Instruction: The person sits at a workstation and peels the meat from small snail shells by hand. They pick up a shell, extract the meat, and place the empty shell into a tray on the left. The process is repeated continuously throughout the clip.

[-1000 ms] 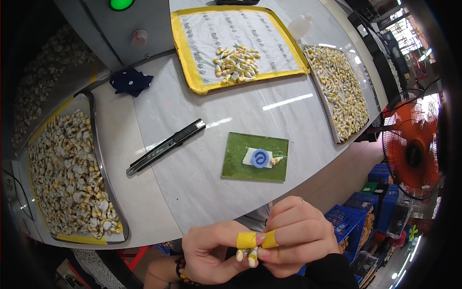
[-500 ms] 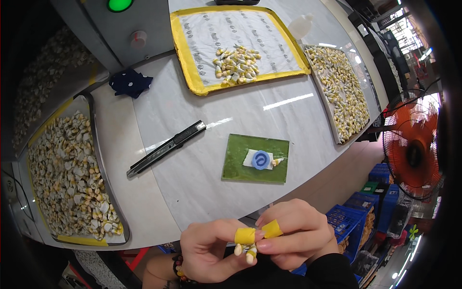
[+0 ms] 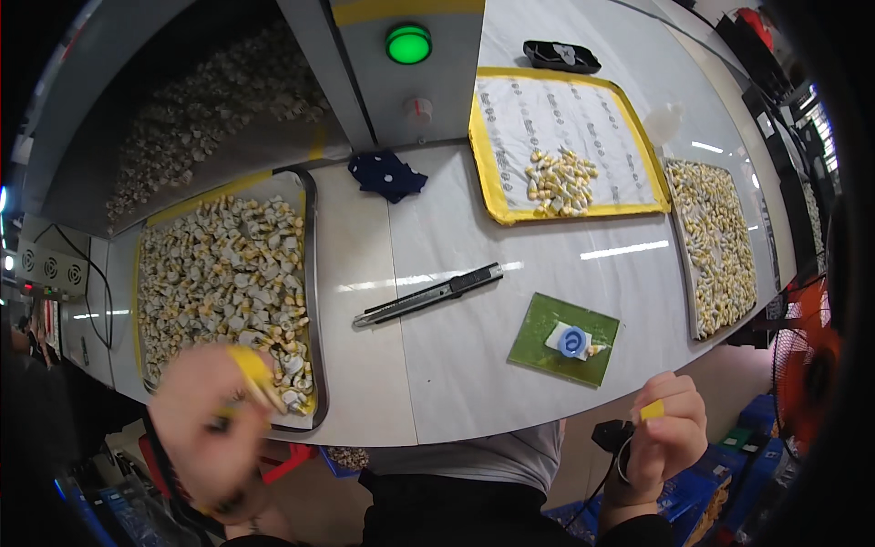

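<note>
White workbench (image 3: 474, 365) carries three trays. Left hand (image 3: 214, 428), blurred, reaches the left tray (image 3: 310, 301) of small pale parts (image 3: 219, 283); its grip cannot be told. Right hand (image 3: 670, 438) is curled shut beside the bench edge. Yellow-rimmed tray (image 3: 483, 173) holds only a small heap; most parts appear unprocessed.

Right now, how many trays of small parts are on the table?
3: a full tray at the left, a yellow-rimmed tray with one small pile at the top, and a full tray at the right.
</note>
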Demonstrator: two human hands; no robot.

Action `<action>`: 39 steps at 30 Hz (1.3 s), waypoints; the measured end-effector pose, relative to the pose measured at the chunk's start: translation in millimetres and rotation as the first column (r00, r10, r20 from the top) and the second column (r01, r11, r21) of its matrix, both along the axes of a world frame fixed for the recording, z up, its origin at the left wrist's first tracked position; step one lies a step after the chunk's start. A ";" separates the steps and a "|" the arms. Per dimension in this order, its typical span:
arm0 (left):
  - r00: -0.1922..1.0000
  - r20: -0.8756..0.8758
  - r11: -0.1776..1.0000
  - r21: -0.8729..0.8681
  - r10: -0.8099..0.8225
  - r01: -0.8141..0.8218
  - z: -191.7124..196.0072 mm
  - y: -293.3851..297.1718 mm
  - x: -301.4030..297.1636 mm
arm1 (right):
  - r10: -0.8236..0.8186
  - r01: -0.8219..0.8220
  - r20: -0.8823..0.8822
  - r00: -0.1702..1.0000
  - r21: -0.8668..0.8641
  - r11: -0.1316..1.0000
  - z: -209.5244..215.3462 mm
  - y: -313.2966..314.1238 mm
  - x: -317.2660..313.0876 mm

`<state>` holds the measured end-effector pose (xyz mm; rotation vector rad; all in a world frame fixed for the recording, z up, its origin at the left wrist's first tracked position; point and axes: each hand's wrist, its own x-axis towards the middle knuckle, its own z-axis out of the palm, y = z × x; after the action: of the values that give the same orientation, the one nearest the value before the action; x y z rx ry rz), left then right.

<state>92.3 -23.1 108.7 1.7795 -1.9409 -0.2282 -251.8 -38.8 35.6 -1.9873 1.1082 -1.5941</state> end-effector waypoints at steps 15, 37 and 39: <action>0.751 0.623 0.928 0.105 0.220 -0.358 -55.9 -221.4 214.9 | -0.064 0.063 -0.124 0.990 -0.006 0.998 0.5 17.1 -47.4; 0.199 -0.972 0.486 0.235 0.124 0.842 -62.6 -0.1 -79.5 | 0.244 0.002 -0.805 0.541 0.291 0.957 10.5 -196.6 -11.4; 0.109 -0.943 0.507 0.265 0.316 0.820 -76.8 5.9 -81.6 | 0.210 0.016 -0.784 0.585 0.270 0.963 1.9 -201.7 -7.7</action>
<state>10.7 -17.2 31.9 0.7871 -0.9828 -2.2296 -259.5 -240.5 37.5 -2.5838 1.3569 -0.3556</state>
